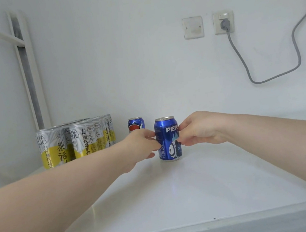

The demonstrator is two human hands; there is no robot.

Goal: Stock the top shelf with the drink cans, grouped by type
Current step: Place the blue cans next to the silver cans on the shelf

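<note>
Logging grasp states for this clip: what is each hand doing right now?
Left hand: fingers closed on the front Pepsi can, left side.
Right hand: fingers closed on the same can, right side.

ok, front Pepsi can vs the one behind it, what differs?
The front Pepsi can is pinched between the left hand and right hand; the rear Pepsi can is untouched. The front one stands nearer the shelf edge with PEP lettering facing out; the rear one sits back by the yellow tea cans, showing the round logo, partly hidden by the left hand. Both are blue and upright.
</note>
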